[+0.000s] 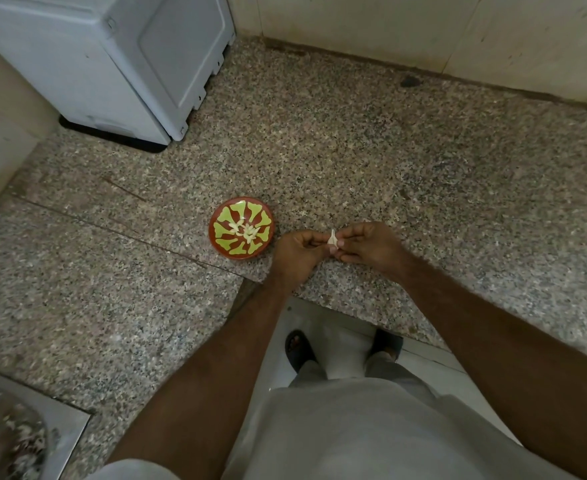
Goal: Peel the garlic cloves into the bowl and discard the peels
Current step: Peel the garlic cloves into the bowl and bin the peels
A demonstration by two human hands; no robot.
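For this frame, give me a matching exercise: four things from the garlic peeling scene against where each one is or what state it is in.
Things:
1. bowl
2. garlic clove
3. white appliance
4. peeled cloves

Places or states:
A. pinched between the left hand and right hand
B. at the back left of the counter
C. lying inside the bowl
D. on the counter, left of the hands

Pairs: 1-D, 2-A, 3-B, 4-C

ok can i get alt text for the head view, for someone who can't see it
Seen from above, both hands pinch one garlic clove over a speckled stone counter, left hand and right hand meeting at it. Left of them sits a red and green bowl holding peeled cloves.
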